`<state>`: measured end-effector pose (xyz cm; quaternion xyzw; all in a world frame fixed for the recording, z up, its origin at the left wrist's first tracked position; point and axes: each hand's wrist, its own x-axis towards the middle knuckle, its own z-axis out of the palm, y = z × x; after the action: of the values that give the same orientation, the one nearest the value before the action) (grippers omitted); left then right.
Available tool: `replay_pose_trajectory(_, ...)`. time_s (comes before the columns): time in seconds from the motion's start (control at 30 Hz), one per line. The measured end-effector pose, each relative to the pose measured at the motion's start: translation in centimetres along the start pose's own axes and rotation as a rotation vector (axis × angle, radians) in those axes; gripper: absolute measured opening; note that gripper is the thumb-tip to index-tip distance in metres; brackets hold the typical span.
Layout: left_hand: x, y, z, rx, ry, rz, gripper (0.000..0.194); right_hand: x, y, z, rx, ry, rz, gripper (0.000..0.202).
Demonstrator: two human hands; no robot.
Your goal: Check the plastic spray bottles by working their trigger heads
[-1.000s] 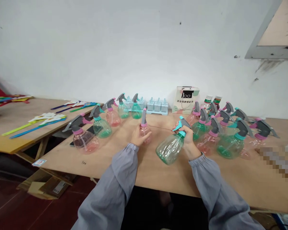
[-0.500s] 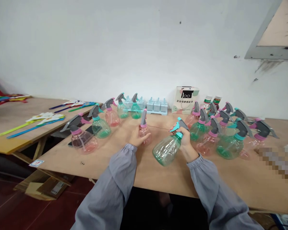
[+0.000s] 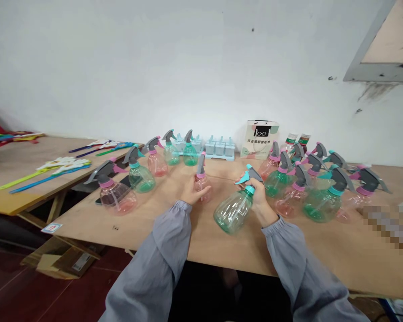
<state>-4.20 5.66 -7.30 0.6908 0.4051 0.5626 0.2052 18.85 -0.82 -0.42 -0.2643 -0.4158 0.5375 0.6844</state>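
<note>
My left hand (image 3: pixel 195 192) is closed around the body of a pink spray bottle (image 3: pixel 201 172), which stands upright with its grey head above my fingers. In my right hand (image 3: pixel 259 197) is a clear green spray bottle (image 3: pixel 233 212), gripped at its neck and grey-and-turquoise trigger head. That bottle tilts, its base pointing down to the left. Just right of my right hand, several more spray bottles (image 3: pixel 322 205) stand in a cluster. To the left, a row with a pink-collared bottle (image 3: pixel 117 199) and a green one (image 3: pixel 141 179) runs back towards the wall.
Light blue ice-pop moulds (image 3: pixel 220 150) and a printed paper bag (image 3: pixel 259 141) stand by the wall. Two small bottles (image 3: pixel 302 141) are beside the bag. A dark phone (image 3: pixel 102 201) lies at left. Flower-shaped sticks (image 3: pixel 63 165) lie on the adjoining table.
The green spray bottle in my right hand has shifted very slightly, its head a little to the left. My left hand stays on the pink bottle.
</note>
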Motion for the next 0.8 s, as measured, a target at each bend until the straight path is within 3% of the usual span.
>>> replay_pose_trajectory(0.17, 0.0, 0.1, 0.0, 0.007, -0.006, 0.021, 0.060, -0.2, -0.2, 0.8, -0.043, -0.066, -0.016, 0.024)
replay_pose_trajectory(0.4, 0.0, 0.0, 0.0, 0.004, -0.038, 0.008, 0.059, -0.4, -0.5, 0.3, -0.079, 0.012, -0.090, 0.012)
replay_pose_trajectory(0.57, 0.0, 0.2, -0.1, 0.041, -0.036, -0.004, 0.058, -0.6, -1.1, 0.9, -0.162, -0.059, -0.090, 0.018)
replay_pose_trajectory(0.8, -0.1, 0.5, -0.1, 0.019, -0.050, -0.010, 0.058, -0.4, -1.2, 0.1, -0.232, 0.044, -0.225, 0.011)
